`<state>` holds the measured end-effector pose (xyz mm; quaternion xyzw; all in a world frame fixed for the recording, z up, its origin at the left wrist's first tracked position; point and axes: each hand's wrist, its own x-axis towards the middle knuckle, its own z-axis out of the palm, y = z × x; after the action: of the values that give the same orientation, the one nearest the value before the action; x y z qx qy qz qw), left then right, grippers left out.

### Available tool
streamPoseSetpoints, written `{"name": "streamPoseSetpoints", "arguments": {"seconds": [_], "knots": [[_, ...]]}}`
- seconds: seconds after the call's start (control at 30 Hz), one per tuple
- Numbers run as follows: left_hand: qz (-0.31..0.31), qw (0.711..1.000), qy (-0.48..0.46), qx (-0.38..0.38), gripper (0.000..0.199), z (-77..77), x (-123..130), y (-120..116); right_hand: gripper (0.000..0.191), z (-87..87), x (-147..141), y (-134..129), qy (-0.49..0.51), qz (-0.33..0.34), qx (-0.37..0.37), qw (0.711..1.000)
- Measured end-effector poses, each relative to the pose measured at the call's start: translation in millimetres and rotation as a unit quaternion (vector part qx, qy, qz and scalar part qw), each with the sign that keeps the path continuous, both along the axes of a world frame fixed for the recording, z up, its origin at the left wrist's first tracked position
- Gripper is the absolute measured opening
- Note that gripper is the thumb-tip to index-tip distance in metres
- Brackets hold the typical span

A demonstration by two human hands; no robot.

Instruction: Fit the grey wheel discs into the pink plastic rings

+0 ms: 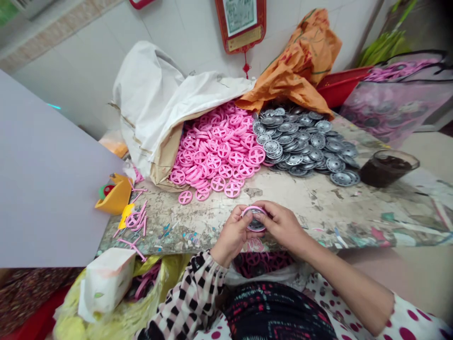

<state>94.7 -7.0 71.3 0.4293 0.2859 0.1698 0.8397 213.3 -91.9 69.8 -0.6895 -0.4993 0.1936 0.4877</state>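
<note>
The paint-stained tabletop (290,191) stretches from left to right. On its far side, left of centre, slumps a white sack (148,94), its mouth turned toward the near right. An orange bag (307,56) lies just right of it, crumpled against the wall. A heap of pink wheels (215,151) spreads from the sack's mouth, and a heap of grey discs (300,141) lies against its right side, below the orange bag. At the right end of that grey heap stands a glass cup (387,170) with something dark in it.

Both hands meet at the near edge, right of the pink heap's middle. The left hand (234,236) curls around the left side of a round piece (255,222); the right hand (283,226) closes over its right and far side. Neither is spread; the fingers of both bend in around the rim, and the thumbs lie on the face. The piece shows a pink rim around a grey centre; how firmly the two sit together I cannot tell. Being round, it has no long axis, and its face tilts upward. From it, the pink heap lies far and slightly left, nearer the left hand; the grey heap lies far and right, nearer the right hand.
</note>
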Motion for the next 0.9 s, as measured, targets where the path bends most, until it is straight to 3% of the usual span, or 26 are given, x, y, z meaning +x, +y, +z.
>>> {"name": "streamPoseSetpoints", "arguments": {"seconds": [0.17, 0.4, 0.5, 0.57, 0.67, 0.73, 0.8, 0.83, 0.9], "knots": [[0.028, 0.995, 0.059, 0.077, 0.040, -11.3, -4, -3, 0.018, -16.4, -8, -1, 0.108, -0.027, -0.026, 0.993], [-0.103, 0.979, 0.145, 0.098, 0.041, -15.7, -22, -1, 0.024, -53.8, -15, -6, 0.260, 0.054, -0.037, 0.963], [-0.090, 0.972, 0.173, 0.132, 0.039, -17.7, -25, -4, 0.020, -58.2, -23, -7, 0.263, 0.032, -0.029, 0.964], [-0.065, 0.968, 0.181, 0.160, 0.036, -18.8, -26, -4, 0.016, -57.3, -25, -6, 0.237, 0.016, -0.023, 0.971], [-0.087, 0.961, 0.187, 0.186, 0.032, -20.1, -28, 5, 0.012, -51.0, -23, -10, 0.141, 0.020, -0.045, 0.989], [-0.096, 0.954, 0.197, 0.204, 0.034, -21.8, -29, 18, 0.013, -44.4, -22, -16, 0.040, 0.056, -0.062, 0.996], [-0.047, 0.941, 0.211, 0.259, 0.036, -24.8, -27, 35, 0.017, -37.4, -26, -26, -0.074, 0.119, -0.074, 0.987], [-0.007, 0.926, 0.217, 0.310, 0.034, -26.9, -25, 45, 0.019, -34.4, -29, -31, -0.133, 0.151, -0.081, 0.976], [0.059, 0.864, 0.222, 0.448, 0.028, -31.5, -18, 62, 0.022, -30.3, -36, -39, -0.238, 0.184, -0.093, 0.949]]}}
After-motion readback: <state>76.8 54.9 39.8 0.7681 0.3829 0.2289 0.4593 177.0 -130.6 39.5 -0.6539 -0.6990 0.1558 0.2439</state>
